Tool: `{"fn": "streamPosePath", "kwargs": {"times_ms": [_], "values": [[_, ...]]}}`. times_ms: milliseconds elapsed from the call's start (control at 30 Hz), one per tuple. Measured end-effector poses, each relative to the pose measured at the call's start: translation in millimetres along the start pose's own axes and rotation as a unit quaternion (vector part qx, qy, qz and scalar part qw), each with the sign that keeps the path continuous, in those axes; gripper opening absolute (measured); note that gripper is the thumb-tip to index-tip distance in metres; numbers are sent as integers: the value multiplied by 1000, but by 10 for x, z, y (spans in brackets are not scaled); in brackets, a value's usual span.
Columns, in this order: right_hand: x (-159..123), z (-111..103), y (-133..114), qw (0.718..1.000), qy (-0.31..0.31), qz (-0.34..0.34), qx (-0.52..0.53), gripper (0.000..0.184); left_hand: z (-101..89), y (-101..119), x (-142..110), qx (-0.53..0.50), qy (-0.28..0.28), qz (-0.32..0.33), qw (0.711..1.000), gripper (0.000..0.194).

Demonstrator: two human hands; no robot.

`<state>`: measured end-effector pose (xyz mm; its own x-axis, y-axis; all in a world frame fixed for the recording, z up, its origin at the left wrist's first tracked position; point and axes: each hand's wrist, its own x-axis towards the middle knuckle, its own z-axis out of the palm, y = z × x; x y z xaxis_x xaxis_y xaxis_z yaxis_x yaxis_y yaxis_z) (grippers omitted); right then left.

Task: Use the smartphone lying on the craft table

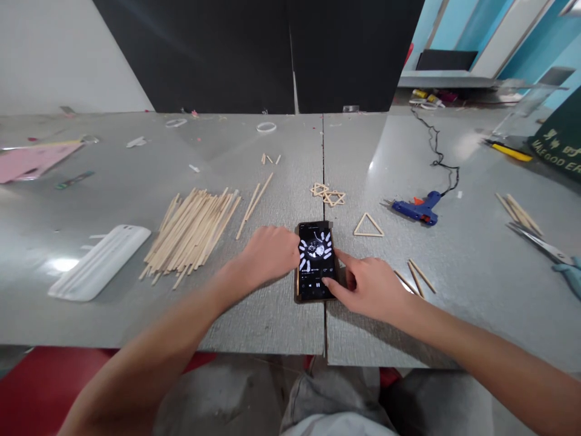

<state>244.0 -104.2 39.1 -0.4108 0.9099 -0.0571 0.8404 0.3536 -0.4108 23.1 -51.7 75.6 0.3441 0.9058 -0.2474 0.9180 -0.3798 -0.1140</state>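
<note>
Everything was placed relative to the black rectangular smartphone with a lit screen (316, 261), which lay flat on the grey textured tabletop (272, 321), close to the near edge and just left of the seam between two table panels.

Far to the left of the phone, a white ribbed plastic tray (98, 261) was seen lying flat. Between that tray and the phone, a loose heap of thin pale wooden sticks (193, 233) was spread, its sticks slanting away toward the upper right.

The left hand (269, 253) was pressed against the phone's left long edge, the fingers curled loosely and steadying the case rather than lifting it. The phone's long axis ran away from the person, nearly straight toward the far side of the table, so both hands flanked it across its short width.

The right hand (370, 287) was set against the phone's lower right edge, its fingers partly folded, with one fingertip laid on the lower part of the screen. Neither hand was noticeably nearer; both were touching it.

Beyond the phone, two glued stick stars (328, 194) were noted, and to its upper right a stick triangle (368, 226). Further right a blue hot-glue gun with a black cord (420, 208) lay on the table.
</note>
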Motion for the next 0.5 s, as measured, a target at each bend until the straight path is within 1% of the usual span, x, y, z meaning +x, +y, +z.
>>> {"fn": "streamPosePath", "kwargs": {"times_ms": [233, 500], "values": [[5, -18, -5, 1000, -5, 3, -6, 55, -9, -3, 0, 27, 0, 35, 999, 39], [1, -11, -3, 1000, -5, 0, 0, 55, 31, -19, 4, 39, 6, 41, 998, 37]]}}
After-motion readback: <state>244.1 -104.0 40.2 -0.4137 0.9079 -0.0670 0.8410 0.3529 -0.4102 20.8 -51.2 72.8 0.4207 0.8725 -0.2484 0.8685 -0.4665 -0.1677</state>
